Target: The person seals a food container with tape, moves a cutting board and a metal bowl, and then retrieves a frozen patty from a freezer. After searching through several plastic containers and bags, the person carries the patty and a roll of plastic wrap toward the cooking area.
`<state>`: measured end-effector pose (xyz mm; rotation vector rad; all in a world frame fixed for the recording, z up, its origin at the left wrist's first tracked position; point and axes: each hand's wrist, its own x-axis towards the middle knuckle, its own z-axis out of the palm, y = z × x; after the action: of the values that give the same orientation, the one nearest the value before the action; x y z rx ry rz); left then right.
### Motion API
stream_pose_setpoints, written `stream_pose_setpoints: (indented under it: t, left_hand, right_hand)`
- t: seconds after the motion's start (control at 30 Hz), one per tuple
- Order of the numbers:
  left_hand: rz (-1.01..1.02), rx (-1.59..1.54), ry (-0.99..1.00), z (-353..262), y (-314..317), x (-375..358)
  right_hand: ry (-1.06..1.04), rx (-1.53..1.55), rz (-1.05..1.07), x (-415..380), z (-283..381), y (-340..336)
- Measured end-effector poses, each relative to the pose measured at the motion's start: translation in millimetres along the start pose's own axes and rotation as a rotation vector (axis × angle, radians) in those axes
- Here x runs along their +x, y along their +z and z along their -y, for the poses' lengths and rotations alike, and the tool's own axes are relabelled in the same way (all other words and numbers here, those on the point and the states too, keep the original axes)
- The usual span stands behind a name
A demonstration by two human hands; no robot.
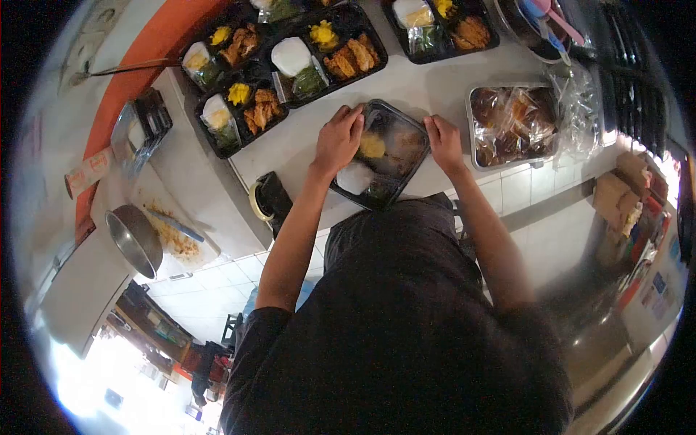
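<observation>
A black meal box (391, 154) under a clear, fogged lid lies tilted at the counter's front edge, close to my body. Through the lid show white rice, something yellow and browned pieces, all blurred. My left hand (339, 141) is closed on the box's left edge, fingers bent over the rim. On the upper right edge, my right hand (444, 141) pinches the rim between thumb and fingers. Beyond my hands stand several unlidded meal boxes (333, 90) with wrapped rice, a yellow portion, fried browned pieces and a green leafy packet.
To the right sits a metal tray (473, 145) of brown sauce packets (515, 127), beside clear plastic bags (580, 101). A tape dispenser (268, 197) stands left of my left forearm. Farther left are a metal bowl (136, 243) and a knife (175, 225) on a crumb-covered board.
</observation>
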<state>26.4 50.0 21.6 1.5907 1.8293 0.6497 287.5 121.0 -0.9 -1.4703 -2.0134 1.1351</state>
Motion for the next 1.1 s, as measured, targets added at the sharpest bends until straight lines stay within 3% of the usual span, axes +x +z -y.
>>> stream_pose_setpoints:
  t: [0.2, 0.43, 0.63, 0.7, 0.73, 0.83, 0.9, 1.03, 1.1]
  left_hand:
    - [-0.123, -0.065, 0.155, -22.6, 2.8, 31.5]
    - [0.009, 0.044, 0.15, -5.2, 16.7, 50.9]
    - [0.043, 0.122, 0.095, -3.9, 16.0, 46.7]
    - [-0.156, -0.27, 0.114, -4.5, 15.3, 47.3]
    - [-0.155, -0.272, 0.12, -3.5, 12.0, 49.6]
    - [-0.012, -0.299, -0.001, 5.9, 3.6, 47.3]
    - [0.206, -0.358, -0.043, 12.4, 3.5, 56.1]
    - [0.297, -0.362, 0.048, 21.6, -1.1, 63.3]
    - [0.465, -0.394, -0.021, 25.5, -3.8, 67.8]
  right_hand:
    - [-0.126, -0.027, -0.025, 8.1, 6.3, -1.6]
    - [0.025, -0.056, 0.005, 6.2, 6.5, 0.5]
    - [0.006, -0.055, -0.033, 4.7, 7.0, 5.1]
    - [0.021, -0.036, -0.016, 4.8, 8.3, 2.6]
    - [0.04, -0.017, 0.003, 4.4, 7.9, 0.9]
    - [-0.021, 0.002, -0.017, 4.2, 5.7, 4.9]
    - [0.006, -0.022, 0.009, 5.0, 7.2, 4.9]
    - [0.039, -0.057, 0.026, 2.2, 14.6, 1.9]
    - [0.016, -0.058, 0.017, 3.0, 13.8, 4.4]
